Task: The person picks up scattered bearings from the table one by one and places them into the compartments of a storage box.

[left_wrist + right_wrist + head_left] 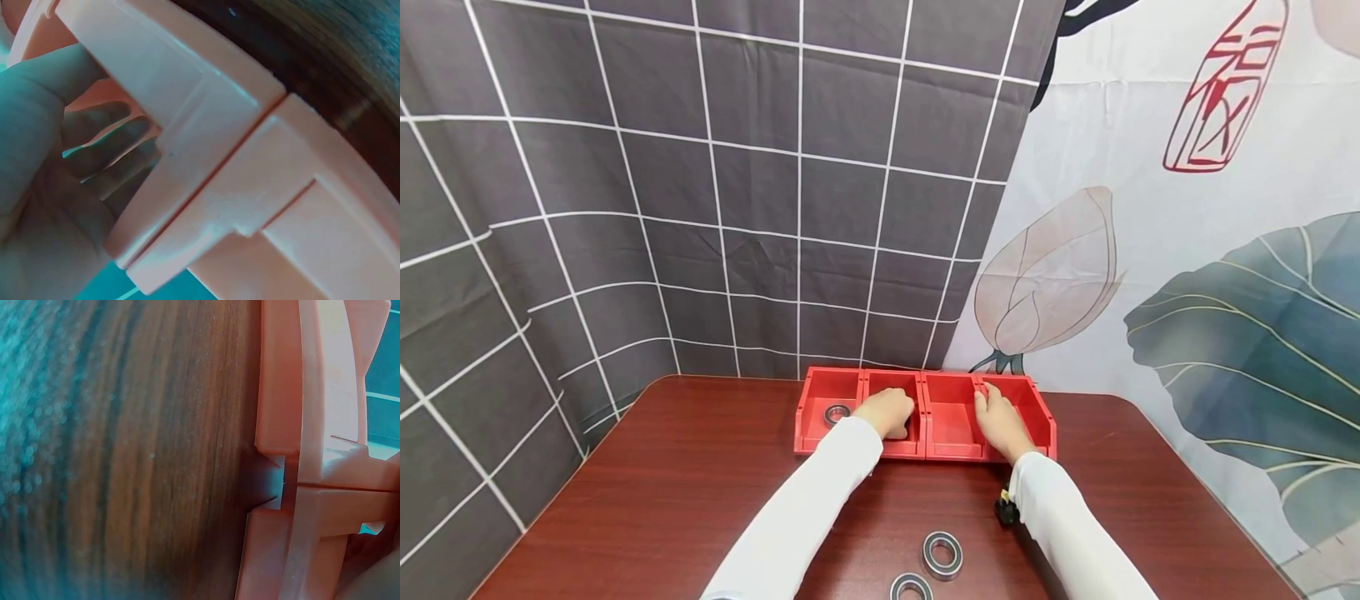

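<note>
A row of joined red parts bins stands at the table's far side. My left hand reaches down into the second bin from the left. In the left wrist view its thumb and fingers are spread apart beside the bin wall, but the fingertips are hidden, so what they hold cannot be seen. My right hand grips the divider between the two rightmost bins, thumb on one side and fingers on the other. One ball bearing lies in the leftmost bin. In the right wrist view, only the bins' outer walls show clearly.
Two ball bearings lie near the front of the brown table, one bearing behind the other bearing. A small black and yellow object sits by my right sleeve. A grey checked cloth hangs behind the table.
</note>
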The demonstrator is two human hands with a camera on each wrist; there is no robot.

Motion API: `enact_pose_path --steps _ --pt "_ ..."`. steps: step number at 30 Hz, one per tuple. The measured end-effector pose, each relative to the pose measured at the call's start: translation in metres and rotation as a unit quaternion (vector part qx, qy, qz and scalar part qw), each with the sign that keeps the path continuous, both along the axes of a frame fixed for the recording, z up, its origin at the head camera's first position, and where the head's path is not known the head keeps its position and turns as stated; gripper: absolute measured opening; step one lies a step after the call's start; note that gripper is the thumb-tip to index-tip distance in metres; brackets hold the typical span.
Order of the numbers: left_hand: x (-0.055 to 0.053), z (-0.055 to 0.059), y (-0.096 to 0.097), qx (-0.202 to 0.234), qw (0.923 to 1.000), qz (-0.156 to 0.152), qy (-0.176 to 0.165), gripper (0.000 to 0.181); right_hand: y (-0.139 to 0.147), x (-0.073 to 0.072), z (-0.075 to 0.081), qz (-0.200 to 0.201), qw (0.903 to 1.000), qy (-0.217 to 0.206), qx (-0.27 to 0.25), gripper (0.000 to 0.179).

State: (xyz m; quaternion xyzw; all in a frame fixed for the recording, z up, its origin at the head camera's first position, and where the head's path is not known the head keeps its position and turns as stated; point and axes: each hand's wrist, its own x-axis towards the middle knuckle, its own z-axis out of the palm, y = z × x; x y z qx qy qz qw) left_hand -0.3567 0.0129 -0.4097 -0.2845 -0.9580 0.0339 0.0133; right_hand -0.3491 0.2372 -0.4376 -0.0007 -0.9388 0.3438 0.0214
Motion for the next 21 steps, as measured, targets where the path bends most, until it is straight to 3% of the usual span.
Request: enact_pose_path --steps 21 --pt "0.0062 0.0067 -0.0051 0.004 0.9996 0.019 0.023 0.031 0.0004 -0.0008 -0.0006 -0.001 1.0000 0.002 0.007 0.063"
